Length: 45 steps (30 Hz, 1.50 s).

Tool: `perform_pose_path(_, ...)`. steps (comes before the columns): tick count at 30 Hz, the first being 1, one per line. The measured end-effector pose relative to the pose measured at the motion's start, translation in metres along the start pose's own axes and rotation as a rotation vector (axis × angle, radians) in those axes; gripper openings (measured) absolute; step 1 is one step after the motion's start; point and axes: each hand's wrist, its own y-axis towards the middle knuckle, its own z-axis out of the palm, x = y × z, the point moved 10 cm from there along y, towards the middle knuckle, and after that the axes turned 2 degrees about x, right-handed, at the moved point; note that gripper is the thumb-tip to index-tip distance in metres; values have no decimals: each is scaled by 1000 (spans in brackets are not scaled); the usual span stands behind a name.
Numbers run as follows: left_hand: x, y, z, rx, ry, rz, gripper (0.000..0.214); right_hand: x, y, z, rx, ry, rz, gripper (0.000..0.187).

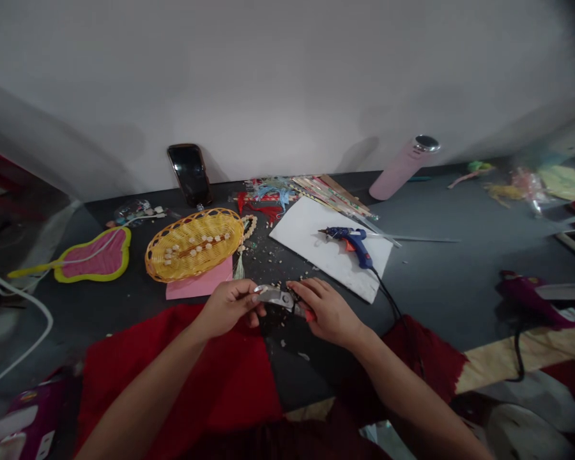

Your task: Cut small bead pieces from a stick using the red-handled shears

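My right hand (326, 310) is wrapped round the red handles of a pair of pruning shears (274, 296), whose metal blades point left. At the blade tips my left hand (234, 306) is closed in a pinch; a small pale piece seems to be between the fingers, too small to name. Pale crumbs and bits lie scattered on the dark table around both hands. To the left, a yellow wicker basket (206, 220) holds several small pale pieces, some in rows. A tassel (239, 266) on a beaded loop lies by the basket's right end.
A blue glue gun (352, 241) rests on a white board (306, 230), its cord running toward me. Behind are wrapped sticks (333, 197), a pink bottle (402, 167) and a leaning phone (190, 174). Red cloth (172, 364) covers the front left; a pink-and-yellow fan (96, 255) lies left.
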Motion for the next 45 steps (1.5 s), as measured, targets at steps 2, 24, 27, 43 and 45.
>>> perform_pose_path(2,1,0,0,-3,-8,1,22,0,-1,0,-4,6,9,54)
perform_pose_path(24,-1,-1,-15,-270,51,52,12,-5,-1,-3,-74,-38,67,64)
perform_pose_path(27,0,-1,-14,-248,110,47,11,-5,0,-1,-51,-36,58,65)
perform_pose_path(43,1,1,-8,-163,107,70,17,3,-2,-5,-72,48,73,59)
perform_pose_path(45,0,1,-8,-167,108,71,17,2,-2,-5,-77,49,88,56)
